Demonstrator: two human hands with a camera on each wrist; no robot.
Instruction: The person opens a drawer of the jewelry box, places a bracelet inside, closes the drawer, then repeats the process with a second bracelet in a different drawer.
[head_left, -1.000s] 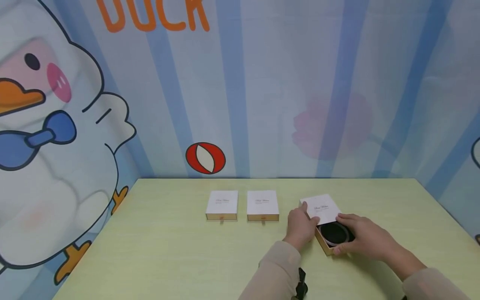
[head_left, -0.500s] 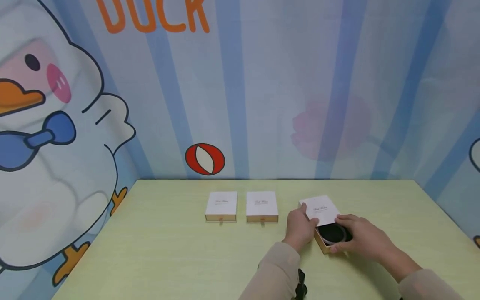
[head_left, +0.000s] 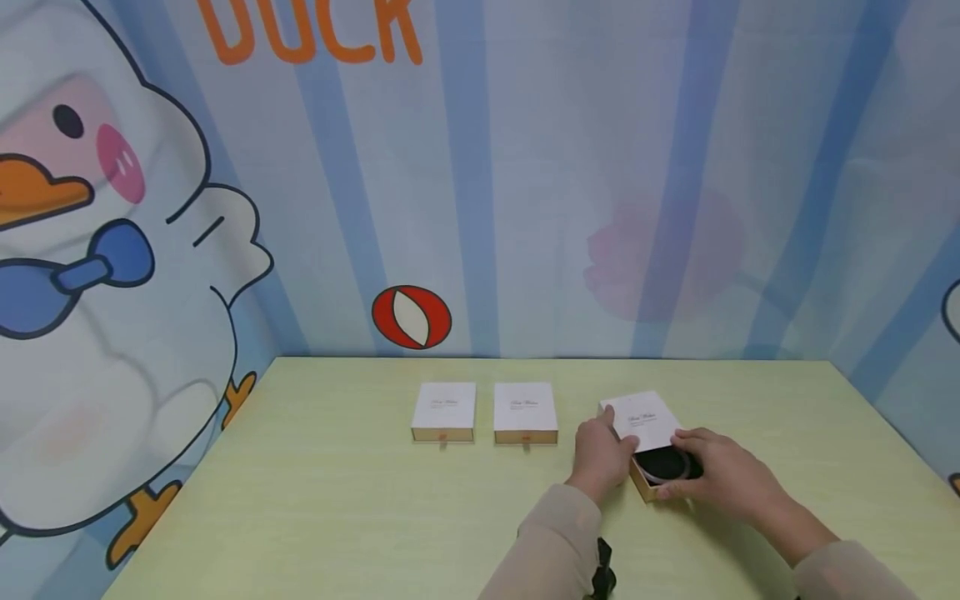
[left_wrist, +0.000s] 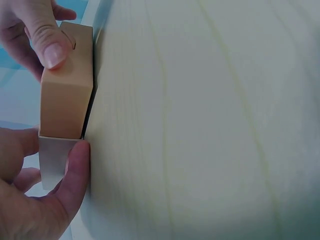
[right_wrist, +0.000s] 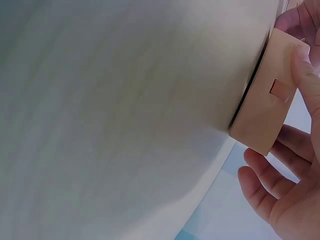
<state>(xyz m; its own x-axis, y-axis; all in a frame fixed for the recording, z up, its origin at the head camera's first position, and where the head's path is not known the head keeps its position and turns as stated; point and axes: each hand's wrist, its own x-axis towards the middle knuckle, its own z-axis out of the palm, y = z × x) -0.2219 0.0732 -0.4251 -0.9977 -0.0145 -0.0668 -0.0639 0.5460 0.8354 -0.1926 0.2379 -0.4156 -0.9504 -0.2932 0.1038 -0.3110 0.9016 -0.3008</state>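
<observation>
A drawer-style gift box sits at an angle on the right of the table in the head view, its tan drawer (head_left: 642,483) partly out of the white sleeve (head_left: 643,421). Inside the drawer shows a black round thing with a pale rim (head_left: 666,464). My left hand (head_left: 600,457) grips the sleeve by its sides; the left wrist view has thumb and fingers around the white end (left_wrist: 51,157). With the thumb against the drawer front (right_wrist: 260,107), my right hand (head_left: 738,477) holds the drawer, fingers along its far side. A small tab (right_wrist: 280,90) marks that front.
Two similar white boxes, a left one (head_left: 444,408) and a middle one (head_left: 525,410), lie side by side at the back of the pale wooden table (head_left: 337,500). Behind rises a blue striped backdrop (head_left: 525,167) with a cartoon duck.
The drawer has slid a little further into the sleeve, and my right hand has moved slightly left along with it. My left hand stays in place on the sleeve.
</observation>
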